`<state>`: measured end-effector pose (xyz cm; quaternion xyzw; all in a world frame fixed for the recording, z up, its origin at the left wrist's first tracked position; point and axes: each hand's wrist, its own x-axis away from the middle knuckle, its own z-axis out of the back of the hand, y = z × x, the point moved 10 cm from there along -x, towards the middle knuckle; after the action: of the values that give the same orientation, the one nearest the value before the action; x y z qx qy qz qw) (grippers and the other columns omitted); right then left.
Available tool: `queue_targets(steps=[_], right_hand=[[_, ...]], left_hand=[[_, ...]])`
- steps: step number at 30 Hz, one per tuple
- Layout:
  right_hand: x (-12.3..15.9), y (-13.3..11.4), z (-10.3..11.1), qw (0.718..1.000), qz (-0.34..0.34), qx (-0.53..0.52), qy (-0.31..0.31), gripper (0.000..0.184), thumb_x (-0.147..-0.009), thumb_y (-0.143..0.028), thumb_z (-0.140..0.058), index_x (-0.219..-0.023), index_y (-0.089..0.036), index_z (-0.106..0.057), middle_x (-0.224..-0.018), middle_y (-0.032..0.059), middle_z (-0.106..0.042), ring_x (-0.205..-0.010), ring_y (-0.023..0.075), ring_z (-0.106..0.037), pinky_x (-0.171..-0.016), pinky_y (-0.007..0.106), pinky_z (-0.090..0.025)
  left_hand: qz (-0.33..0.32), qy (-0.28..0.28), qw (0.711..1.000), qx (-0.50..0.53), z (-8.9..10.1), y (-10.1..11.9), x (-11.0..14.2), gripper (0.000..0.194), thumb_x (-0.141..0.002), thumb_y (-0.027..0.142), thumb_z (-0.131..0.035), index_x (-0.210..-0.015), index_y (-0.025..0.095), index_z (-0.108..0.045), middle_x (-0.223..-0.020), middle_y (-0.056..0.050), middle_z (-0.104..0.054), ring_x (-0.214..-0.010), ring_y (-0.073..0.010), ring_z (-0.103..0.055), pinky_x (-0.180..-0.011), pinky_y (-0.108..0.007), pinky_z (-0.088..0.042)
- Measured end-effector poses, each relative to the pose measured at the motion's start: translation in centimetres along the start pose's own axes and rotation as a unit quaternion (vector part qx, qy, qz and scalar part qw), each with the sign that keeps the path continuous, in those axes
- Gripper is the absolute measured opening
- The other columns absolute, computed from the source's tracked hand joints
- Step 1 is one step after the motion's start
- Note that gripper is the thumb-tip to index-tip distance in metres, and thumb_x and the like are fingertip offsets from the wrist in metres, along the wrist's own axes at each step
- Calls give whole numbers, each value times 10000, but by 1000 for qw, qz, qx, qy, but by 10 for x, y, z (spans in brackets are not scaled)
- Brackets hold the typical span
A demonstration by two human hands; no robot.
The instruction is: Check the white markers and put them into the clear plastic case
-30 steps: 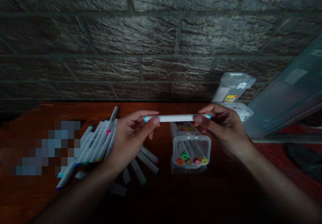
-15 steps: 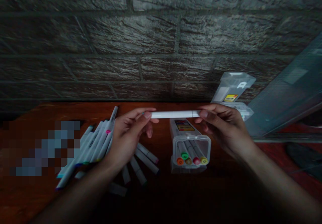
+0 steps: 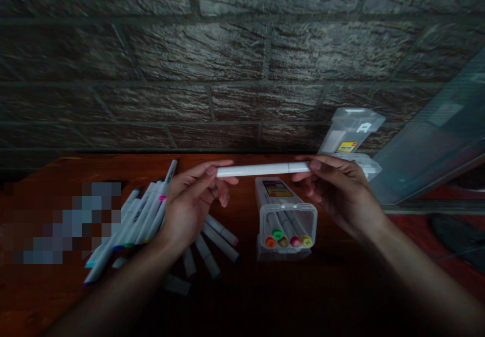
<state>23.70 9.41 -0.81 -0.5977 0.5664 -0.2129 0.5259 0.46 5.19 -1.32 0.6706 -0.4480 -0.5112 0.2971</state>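
A white marker pen is held level between my two hands, above the table. My left hand pinches its left end between thumb and fingers. At the other end, my right hand grips the tip with thumb and fingertips. Below the pen lies a clear plastic case, its open end toward me. Inside it are several markers with coloured ends, among them a green-ended marker and an orange-ended one. Several loose white markers lie around and partly behind my left forearm.
Another clear case part with a yellow label stands at the back right, partly behind my right hand. A stone-block wall rises behind the wooden table. A greyish panel slants along the right. The far left is pixelated.
Both hands have moved slightly apart, and the fingers now sit nearer the pen's ends, so more of the white marker shows. The case and loose markers have stayed put.
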Motion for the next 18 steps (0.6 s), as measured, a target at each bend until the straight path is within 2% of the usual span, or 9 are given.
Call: queue_targets(steps=[9,18], right_hand=[[1,2,2,1000,-17,-23,-3,228,-817,-261,-846,-1019,-155,-836,-825,92,-802,-530,81,-617,-450,132,-482],[1,3,4,1000,-11,-18,5,203,-821,-263,-836,-989,-148,-833,-814,91,-800,-537,92,-630,-439,136,-465]], left_hand=[[4,-6,1000,13,-1,-1,-1,259,-971,227,-630,-1134,113,-797,-884,-137,-781,-552,-139,-606,-529,-269,-493],[5,-3,1000,6,0,0,2,262,-979,247,-633,-1153,119,-781,-888,-133,-779,-542,-132,-594,-523,-268,-489]])
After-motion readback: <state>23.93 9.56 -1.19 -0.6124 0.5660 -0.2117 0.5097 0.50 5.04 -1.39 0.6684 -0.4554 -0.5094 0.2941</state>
